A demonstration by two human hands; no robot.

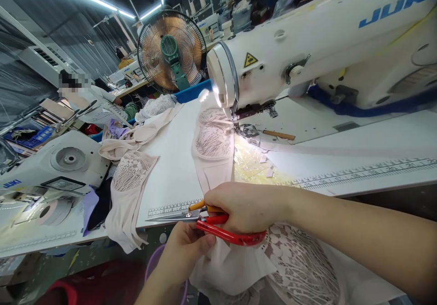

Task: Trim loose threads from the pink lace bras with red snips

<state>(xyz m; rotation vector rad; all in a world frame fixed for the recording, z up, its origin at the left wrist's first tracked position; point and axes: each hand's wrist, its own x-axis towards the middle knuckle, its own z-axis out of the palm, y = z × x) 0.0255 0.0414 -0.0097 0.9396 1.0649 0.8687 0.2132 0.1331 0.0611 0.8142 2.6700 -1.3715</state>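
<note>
The right hand (247,207) is closed around the red handles of a pair of scissors (208,221), whose blades point toward 9 o'clock over the front edge of the white table (174,177). Just under it, at 7 o'clock, the left hand (186,250) pinches a fold of the pale lace garment (218,159), fingers curled shut against the cloth right below the scissor handles. That garment runs from the person's lap up across the table toward 12 o'clock, ending under the needle of the white sewing machine (324,41), which fills the upper right. A printed ruler (362,173) lies along the table edge at 2 o'clock. At 10 o'clock more lace pieces (131,177) lie heaped and hang over the table's left side, beside a second sewing machine (51,168). Farther off, at 11 o'clock, a fan (171,50) stands facing this way, with a seated person (90,98) left of it in a workshop lit by ceiling tubes.
</note>
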